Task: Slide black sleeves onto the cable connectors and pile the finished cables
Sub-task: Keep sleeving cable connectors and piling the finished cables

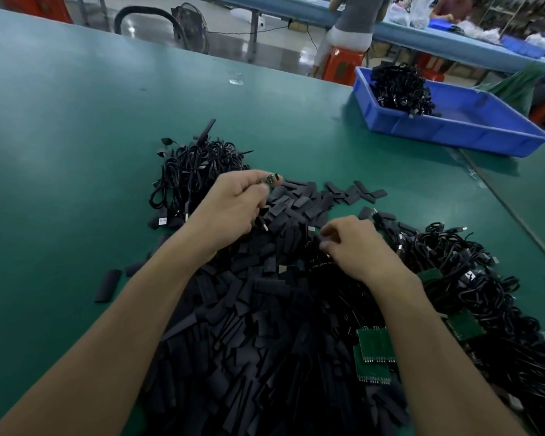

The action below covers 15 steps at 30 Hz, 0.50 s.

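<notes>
My left hand (233, 206) pinches a small cable connector (269, 179) with a bare circuit end, held up above a big heap of loose black sleeves (265, 309). My right hand (353, 247) reaches down into the heap, fingers curled as if pinching a sleeve; what it holds is hidden among the black pieces. A pile of black cables (195, 174) lies behind my left hand. A tangle of cables (463, 278) with green circuit boards (373, 350) lies to the right.
A blue tray (453, 127) holding more black cables stands at the far right on the green table (76, 136). A single sleeve (107, 286) lies apart on the left. People sit at another bench beyond the table edge.
</notes>
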{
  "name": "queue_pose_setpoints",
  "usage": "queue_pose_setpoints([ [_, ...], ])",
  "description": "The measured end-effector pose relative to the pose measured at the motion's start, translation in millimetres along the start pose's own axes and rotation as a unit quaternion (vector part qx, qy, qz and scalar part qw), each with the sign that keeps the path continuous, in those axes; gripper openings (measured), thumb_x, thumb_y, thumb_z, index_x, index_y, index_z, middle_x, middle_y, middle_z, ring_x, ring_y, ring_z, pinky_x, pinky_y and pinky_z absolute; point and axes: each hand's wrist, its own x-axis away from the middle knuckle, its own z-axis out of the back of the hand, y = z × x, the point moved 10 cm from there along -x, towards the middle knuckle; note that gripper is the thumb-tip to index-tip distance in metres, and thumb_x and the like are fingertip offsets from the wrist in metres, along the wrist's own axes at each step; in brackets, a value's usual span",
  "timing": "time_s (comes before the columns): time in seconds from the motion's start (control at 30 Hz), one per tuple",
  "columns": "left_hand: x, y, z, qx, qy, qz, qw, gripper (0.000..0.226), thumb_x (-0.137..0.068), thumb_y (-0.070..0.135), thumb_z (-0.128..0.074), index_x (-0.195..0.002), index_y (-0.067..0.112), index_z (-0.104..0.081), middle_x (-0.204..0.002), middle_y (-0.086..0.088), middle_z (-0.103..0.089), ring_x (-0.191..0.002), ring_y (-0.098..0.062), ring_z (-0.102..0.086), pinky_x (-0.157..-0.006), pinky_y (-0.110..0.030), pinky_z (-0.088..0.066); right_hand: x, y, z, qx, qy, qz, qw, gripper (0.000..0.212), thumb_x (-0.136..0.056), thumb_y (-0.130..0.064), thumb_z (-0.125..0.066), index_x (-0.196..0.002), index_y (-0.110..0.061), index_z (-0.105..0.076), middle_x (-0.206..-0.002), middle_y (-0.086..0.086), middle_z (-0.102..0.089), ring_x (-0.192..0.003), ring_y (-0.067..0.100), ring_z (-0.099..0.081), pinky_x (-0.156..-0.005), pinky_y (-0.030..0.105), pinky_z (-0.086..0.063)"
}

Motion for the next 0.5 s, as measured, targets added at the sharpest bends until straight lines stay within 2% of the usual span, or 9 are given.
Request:
queue_pose_setpoints([
  [0.1, 1, -3, -5, -0.016, -0.031, 0.009, 0.999, 0.031, -0.104, 0.001, -0.041, -0.126, 0.016, -0.057, -0.061, 0.009, -0.06, -0.052, -0.006, -0.049, -0.045, -0.021, -0.037, -4, 9, -10, 0.029, -0.012, -0.034, 0.999, 0.028, -0.095, -0.025, -0.068, -0.12, -0.012, -0.067, -0.113, 0.012, -0.066, -0.1, 0.033, -0.064, -0.093, 0.047, -0.054],
  [0.2, 4, -1, -10, -0.023, -0.056, -0.002, 0.998, 0.016, -0.105, 0.006, -0.044, -0.115, 0.016, -0.051, -0.075, 0.006, -0.073, -0.059, -0.006, -0.06, -0.049, -0.02, -0.046, -6, 15, -9, 0.008, -0.002, -0.052, 0.999, 0.03, -0.094, -0.022, -0.069, -0.122, -0.013, -0.063, -0.116, 0.012, -0.063, -0.101, 0.032, -0.063, -0.094, 0.047, -0.053],
  [0.33, 4, -4, -18, -0.029, -0.072, -0.007, 0.997, 0.012, -0.104, 0.003, -0.046, -0.1, 0.014, -0.049, -0.083, 0.002, -0.076, -0.062, -0.01, -0.066, -0.053, -0.02, -0.049, -7, 18, -8, -0.01, 0.007, -0.058, 0.998, 0.029, -0.091, -0.02, -0.072, -0.118, -0.014, -0.063, -0.117, 0.011, -0.061, -0.102, 0.031, -0.062, -0.094, 0.046, -0.052],
  [0.5, 1, -15, -16, -0.038, -0.035, -0.015, 0.999, 0.014, -0.098, 0.004, -0.06, -0.093, 0.016, -0.065, -0.076, 0.004, -0.07, -0.065, -0.011, -0.068, -0.062, -0.021, -0.055, 4, 14, 8, -0.04, 0.103, -0.028, 0.993, 0.015, -0.086, -0.021, -0.077, -0.101, -0.021, -0.072, -0.098, 0.002, -0.069, -0.09, 0.023, -0.065, -0.082, 0.041, -0.056],
])
